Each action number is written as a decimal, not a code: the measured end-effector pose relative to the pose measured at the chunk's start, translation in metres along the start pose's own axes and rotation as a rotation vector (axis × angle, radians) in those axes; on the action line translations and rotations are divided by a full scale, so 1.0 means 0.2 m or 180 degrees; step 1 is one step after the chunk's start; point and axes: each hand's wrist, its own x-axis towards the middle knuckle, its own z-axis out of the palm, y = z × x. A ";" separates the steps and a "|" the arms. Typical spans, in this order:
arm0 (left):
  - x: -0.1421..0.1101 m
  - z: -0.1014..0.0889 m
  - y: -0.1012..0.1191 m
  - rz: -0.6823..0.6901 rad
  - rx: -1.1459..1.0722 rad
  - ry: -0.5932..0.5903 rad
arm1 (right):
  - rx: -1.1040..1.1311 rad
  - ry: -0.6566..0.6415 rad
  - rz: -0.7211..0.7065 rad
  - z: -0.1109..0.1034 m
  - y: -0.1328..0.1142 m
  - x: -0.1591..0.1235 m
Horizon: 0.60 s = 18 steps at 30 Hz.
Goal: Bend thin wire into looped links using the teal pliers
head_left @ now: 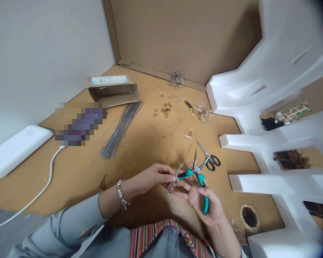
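Observation:
My left hand (pixel 161 174) pinches a thin greyish stick-like piece (pixel 179 167) between thumb and fingers, its upper end pointing away to the right. What it is made of I cannot make out. In my right hand (pixel 208 204) lies a pair of long-nose pliers (pixel 196 170) with teal and black handles; the handles are spread and the jaws are apart, nothing between them. The fingertips of both hands come close together near the left handle. Just beyond the pliers lie black-handled scissors (pixel 212 162) on the table. Thin bent wires (pixel 174 146) are scattered ahead of my hands.
A bundle of straight grey wires (pixel 120 134) leans toward an open cardboard box (pixel 111 91). Small dark rings (pixel 165 110), yellow-handled pliers (pixel 191 108) and tangled wire (pixel 177 77) lie farther back. White foam (pixel 244 182) borders the right; a white power bank (pixel 21 148) with cable sits left.

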 end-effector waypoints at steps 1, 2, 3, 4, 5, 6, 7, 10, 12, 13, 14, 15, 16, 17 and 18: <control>0.00 0.00 0.00 0.0002 -0.0069 0.0045 | -0.0013 0.0015 0.0019 0.00 -0.01 0.00; 0.01 0.00 -0.01 0.0038 -0.0133 0.0131 | -0.0006 0.0022 0.0021 -0.01 -0.02 0.00; 0.01 0.01 -0.01 0.0102 -0.0163 0.0248 | 0.0023 0.0027 0.0005 -0.01 -0.03 0.00; 0.01 0.01 -0.01 0.0186 -0.0139 0.0371 | 0.0070 0.0044 -0.0038 -0.01 -0.03 0.00; 0.01 0.02 -0.01 0.0285 -0.0062 0.0479 | 0.0123 0.0064 -0.0084 -0.02 -0.03 0.00; 0.01 0.03 -0.01 0.0387 0.0059 0.0566 | 0.0169 0.0084 -0.0120 -0.02 -0.03 0.00; 0.01 0.04 -0.01 0.0485 0.0205 0.0642 | 0.0195 0.0096 -0.0151 -0.03 -0.03 0.01; 0.01 0.05 0.01 0.0712 0.0576 0.0884 | 0.0057 0.0091 -0.0180 -0.07 -0.03 -0.02; 0.01 0.05 0.01 0.0787 0.0643 0.1072 | -0.0176 0.0044 -0.0079 -0.11 -0.05 -0.07; 0.01 0.05 0.02 0.0781 0.0599 0.1117 | -0.0300 -0.0056 0.0057 -0.13 -0.07 -0.10; 0.01 0.04 0.02 0.0746 0.0514 0.1117 | -0.0400 -0.0177 0.0207 -0.14 -0.08 -0.14; 0.02 0.03 0.01 0.0690 0.0398 0.1078 | -0.0481 -0.0339 0.0441 -0.15 -0.08 -0.17; 0.02 0.02 0.01 0.0613 0.0266 0.1016 | -0.0548 -0.0501 0.0702 -0.15 -0.07 -0.20; 0.02 0.01 0.00 0.0530 0.0132 0.0955 | -0.0602 -0.0586 0.0940 -0.14 -0.06 -0.22; 0.03 0.01 -0.01 0.0452 0.0010 0.0909 | -0.0665 -0.0672 0.1084 -0.12 -0.03 -0.22</control>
